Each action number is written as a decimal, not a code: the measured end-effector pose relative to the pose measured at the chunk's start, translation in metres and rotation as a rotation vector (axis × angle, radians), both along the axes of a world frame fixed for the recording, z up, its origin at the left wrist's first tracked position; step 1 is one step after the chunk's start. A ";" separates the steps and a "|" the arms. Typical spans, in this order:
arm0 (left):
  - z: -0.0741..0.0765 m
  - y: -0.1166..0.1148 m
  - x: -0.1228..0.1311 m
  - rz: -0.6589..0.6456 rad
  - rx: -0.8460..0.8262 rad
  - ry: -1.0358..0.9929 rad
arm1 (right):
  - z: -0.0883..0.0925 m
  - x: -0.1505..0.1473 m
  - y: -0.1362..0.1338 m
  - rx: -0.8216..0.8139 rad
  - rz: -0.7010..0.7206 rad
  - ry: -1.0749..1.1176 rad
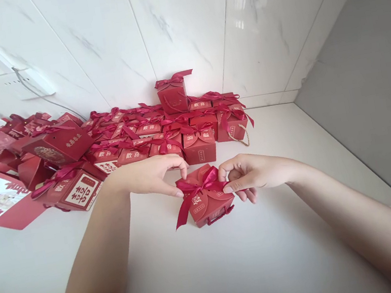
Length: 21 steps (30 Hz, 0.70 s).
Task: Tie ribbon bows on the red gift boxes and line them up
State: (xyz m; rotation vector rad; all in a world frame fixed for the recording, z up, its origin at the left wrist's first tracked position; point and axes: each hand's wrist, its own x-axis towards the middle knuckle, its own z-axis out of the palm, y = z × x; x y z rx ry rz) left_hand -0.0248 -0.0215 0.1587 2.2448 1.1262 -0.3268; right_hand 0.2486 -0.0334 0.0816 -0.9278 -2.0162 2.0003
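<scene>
A small red gift box with pale printed characters and a twisted cord handle stands on the white table in front of me. A dark-pink satin ribbon is tied in a bow across its folded top, one tail hanging over the left side. At the bow's left loop, the thumb and forefinger of my left hand close on the ribbon. My right hand pinches the ribbon on the other side between thumb and forefinger, its remaining fingers curled beside the box.
Rows of similar ribboned boxes line the wall behind, one box stacked on top. More red boxes and bags crowd the left. A grey cable runs from a wall socket down behind them. A grey panel bounds the right.
</scene>
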 end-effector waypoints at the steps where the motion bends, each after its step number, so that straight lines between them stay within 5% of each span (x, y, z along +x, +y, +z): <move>1: 0.000 0.000 0.000 -0.007 -0.001 -0.002 | 0.000 0.000 0.000 -0.001 0.001 -0.002; 21: -0.007 0.006 0.002 -0.077 -0.075 -0.010 | -0.002 -0.006 -0.006 0.069 0.019 0.032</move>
